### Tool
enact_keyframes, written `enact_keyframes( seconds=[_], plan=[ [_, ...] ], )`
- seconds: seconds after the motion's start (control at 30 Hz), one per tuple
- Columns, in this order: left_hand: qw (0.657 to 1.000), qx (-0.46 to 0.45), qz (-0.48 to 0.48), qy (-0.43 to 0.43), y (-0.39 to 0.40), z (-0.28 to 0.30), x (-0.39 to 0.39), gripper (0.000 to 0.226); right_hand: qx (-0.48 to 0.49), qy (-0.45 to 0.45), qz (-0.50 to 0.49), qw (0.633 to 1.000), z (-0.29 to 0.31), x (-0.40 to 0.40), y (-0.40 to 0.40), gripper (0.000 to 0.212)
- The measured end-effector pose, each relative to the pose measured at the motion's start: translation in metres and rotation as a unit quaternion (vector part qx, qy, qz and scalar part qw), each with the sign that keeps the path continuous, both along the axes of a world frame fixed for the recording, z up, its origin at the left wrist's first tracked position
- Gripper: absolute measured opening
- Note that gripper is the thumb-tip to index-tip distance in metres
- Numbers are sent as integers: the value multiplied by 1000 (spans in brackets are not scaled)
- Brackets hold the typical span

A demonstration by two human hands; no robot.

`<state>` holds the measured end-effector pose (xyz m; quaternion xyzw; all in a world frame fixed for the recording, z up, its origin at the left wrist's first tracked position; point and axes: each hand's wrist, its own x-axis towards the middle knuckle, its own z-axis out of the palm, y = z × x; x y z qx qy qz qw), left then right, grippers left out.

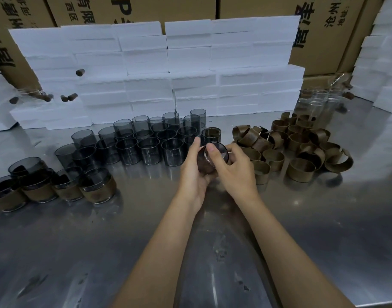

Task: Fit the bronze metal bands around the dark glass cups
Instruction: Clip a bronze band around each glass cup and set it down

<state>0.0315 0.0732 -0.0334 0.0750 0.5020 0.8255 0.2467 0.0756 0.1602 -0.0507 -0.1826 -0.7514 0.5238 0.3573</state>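
Dark glass cup (215, 155) tilted on its side above the steel table (301, 230), mouth toward the camera, brown band (202, 165) around its body. Gripped from the left by the left hand (194, 174), fingers curled beneath, thumb up along the rim. Clasped from the right by the right hand (234, 170), thumb on the rim. Behind, empty grey cups (146, 143) clustered upright. Right, loose bronze bands (301, 147) heaped. Far left, banded cups (57, 185) standing together.

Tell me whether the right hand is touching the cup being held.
Touching. The head view shows the right hand curled round the tilted cup, thumb pressed across its rim, while the left hand grips it from the other side.
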Motion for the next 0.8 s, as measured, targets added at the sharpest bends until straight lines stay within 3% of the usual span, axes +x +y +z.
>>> enact_keyframes(
  seconds=[0.1, 0.27, 0.37, 0.4, 0.47, 0.57, 0.8],
  plan=[
    [1000, 0, -23, 1, -1, -1, 0, 31, 22, -2, -27, 999, -1, 0, 2, 42],
    [1000, -8, 13, 3, -4, -2, -1, 34, 67, -42, -15, 997, 5, 7, 8, 47],
    [999, -3, 22, -24, -8, -2, -5, 41, 177, -51, -148, 972, 9, 14, 13, 34],
    [999, 3, 24, -35, -9, -2, -7, 43, 205, -77, -193, 956, 11, 18, 18, 25],
    [998, 11, 28, -49, -11, -2, -10, 47, 210, -175, -221, 936, 14, 23, 32, 31],
    [998, 13, 24, -60, -13, -2, -12, 49, 162, -275, -175, 931, 14, 30, 47, 45],
    [998, 16, 2, -56, -12, -6, -16, 49, 168, -245, -67, 953, 11, 21, 28, 44]
  ],
)
